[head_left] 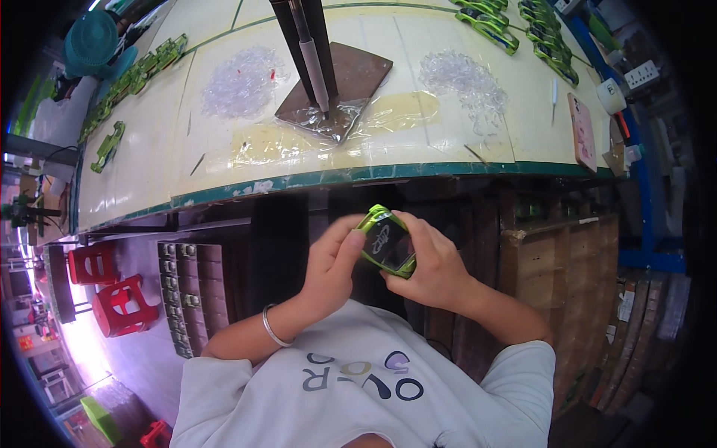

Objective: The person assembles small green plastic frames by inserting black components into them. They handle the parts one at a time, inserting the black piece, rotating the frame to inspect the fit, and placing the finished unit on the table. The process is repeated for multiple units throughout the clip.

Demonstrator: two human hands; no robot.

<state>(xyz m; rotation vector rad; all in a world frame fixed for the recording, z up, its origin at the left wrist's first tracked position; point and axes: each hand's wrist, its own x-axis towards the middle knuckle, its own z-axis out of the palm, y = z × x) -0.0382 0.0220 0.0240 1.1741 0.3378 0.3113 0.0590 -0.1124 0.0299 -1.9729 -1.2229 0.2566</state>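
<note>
Between my two hands, in front of my chest and below the table edge, is a bright green toy car shell (388,243) with a dark, glossy middle. My left hand (331,259) grips its left side, thumb near the dark face. From the other side my right hand (432,257) wraps its right edge, fingers on the upper corner and thumb low. Past the table's edge, a dark post with a pen-like rod (314,75) comes down onto a brown board (358,71) partly covered by clear film.
Heaps of small clear plastic pieces (243,82) lie left and right (464,84) of the board. Green car shells (134,75) line the table's left; more (549,41) stand at right. A pink phone (582,133) lies near the right edge. Red stools (124,306) and a compartment tray (196,299) are left below.
</note>
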